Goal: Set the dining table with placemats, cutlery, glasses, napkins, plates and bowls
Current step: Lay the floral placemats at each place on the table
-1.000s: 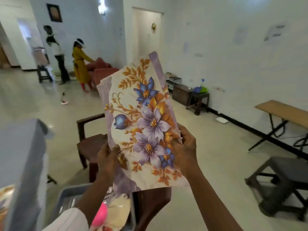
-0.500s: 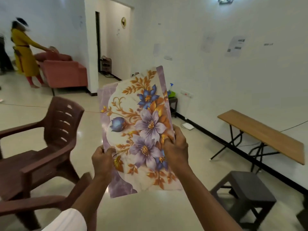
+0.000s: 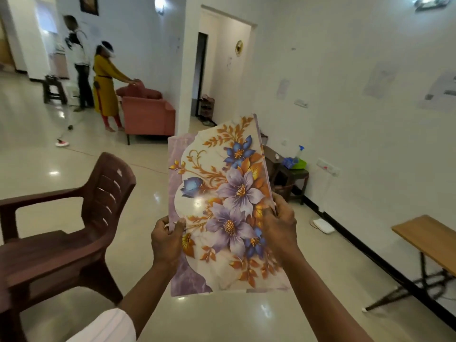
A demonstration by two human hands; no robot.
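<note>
We hold the placemat [image 3: 222,193] up in the air with 2 hands, just right of the brown chair [image 3: 74,243] and clear of it. Our left hand [image 3: 167,239] is curled tight on the mat's left edge, thumb across the front. Our right hand [image 3: 280,225] pinches the right edge, fingers folded behind it. The mat stands nearly upright, long side vertical and tilted a little to the right. It is glossy, with a cream middle, a pale purple border, purple and blue flowers and orange leaves. We cannot tell whether the thin strip along its right edge is a second sheet. Beyond the chair stands a pink sofa [image 3: 148,114]; well to the chair's right is a wooden bench [image 3: 431,240].
</note>
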